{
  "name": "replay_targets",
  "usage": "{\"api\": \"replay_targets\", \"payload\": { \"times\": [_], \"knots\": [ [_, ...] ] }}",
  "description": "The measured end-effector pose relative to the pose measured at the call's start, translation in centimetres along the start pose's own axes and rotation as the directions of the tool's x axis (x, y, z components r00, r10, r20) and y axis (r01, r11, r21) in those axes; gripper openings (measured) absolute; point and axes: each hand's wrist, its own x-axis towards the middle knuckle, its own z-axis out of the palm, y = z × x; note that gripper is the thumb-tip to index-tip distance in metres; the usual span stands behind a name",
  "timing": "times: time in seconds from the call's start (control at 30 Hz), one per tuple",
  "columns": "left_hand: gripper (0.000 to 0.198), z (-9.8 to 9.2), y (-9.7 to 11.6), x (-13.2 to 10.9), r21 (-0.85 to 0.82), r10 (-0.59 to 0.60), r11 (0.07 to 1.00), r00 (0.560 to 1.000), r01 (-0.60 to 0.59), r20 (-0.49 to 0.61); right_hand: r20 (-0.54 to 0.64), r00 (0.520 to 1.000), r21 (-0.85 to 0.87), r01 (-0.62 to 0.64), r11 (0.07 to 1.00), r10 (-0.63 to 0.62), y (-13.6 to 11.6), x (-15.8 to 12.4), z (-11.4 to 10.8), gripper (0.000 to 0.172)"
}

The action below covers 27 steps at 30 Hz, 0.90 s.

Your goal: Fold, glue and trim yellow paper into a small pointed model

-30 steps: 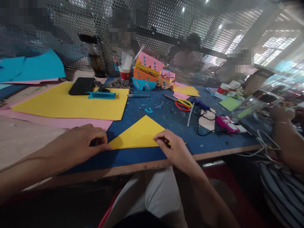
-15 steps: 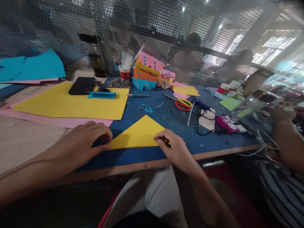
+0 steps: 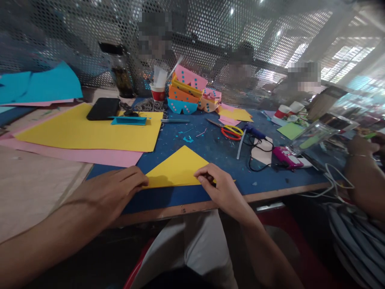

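A yellow paper folded into a triangle (image 3: 177, 168) lies on the blue table top (image 3: 216, 156) near its front edge. My left hand (image 3: 116, 192) rests with fingers stretched flat, the fingertips pressing the triangle's left corner along the lower fold. My right hand (image 3: 221, 188) is curled, its fingertips pinching the triangle's right corner against the table.
A large yellow sheet (image 3: 90, 132) lies over pink paper (image 3: 72, 154) at the left, with a black phone (image 3: 104, 108) on it. Scissors (image 3: 230, 131), a glue gun (image 3: 254, 131), cables, a cup (image 3: 158, 93) and stacked paper crafts (image 3: 188, 94) sit beyond. Another person's arm (image 3: 361, 172) is at the right.
My left hand has slid to the right along the lower fold, onto the triangle's left corner, and its fingers have flattened. My right hand has stayed in place.
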Motion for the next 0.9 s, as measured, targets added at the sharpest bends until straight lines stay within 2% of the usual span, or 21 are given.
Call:
{"api": "replay_targets", "payload": {
  "times": [0.07,0.23,0.37,0.53,0.67,0.9],
  "knots": [
    [0.040,0.3,0.5,-0.8,0.048,0.036,0.998,0.999,-0.034,-0.021,0.001,1.000,0.000,0.002,1.000,-0.002,0.0,0.0,0.0,0.015],
    [0.057,1.4,1.7,-2.5,0.266,0.068,0.962,0.997,-0.056,-0.038,0.000,1.000,0.009,0.000,1.000,0.000,0.0,0.0,0.0,0.016],
    [0.060,2.4,2.5,-3.1,0.374,0.135,0.923,0.987,-0.094,-0.085,0.002,1.000,0.012,0.005,1.000,-0.005,0.2,0.0,0.0,0.016],
    [0.056,2.3,3.5,-2.3,0.374,0.240,0.910,0.964,-0.182,-0.116,-0.006,1.000,0.017,0.012,1.000,-0.012,0.3,-0.1,0.1,0.016],
    [0.062,2.1,4.1,-1.5,0.378,0.235,0.912,0.958,-0.159,-0.164,-0.006,1.000,0.012,0.014,1.000,-0.014,0.2,-0.1,0.1,0.016],
    [0.066,2.9,4.1,-1.5,0.435,0.204,0.892,0.968,-0.122,-0.147,-0.006,1.000,0.011,0.003,1.000,-0.003,0.0,0.0,0.1,0.016]
  ]
}}
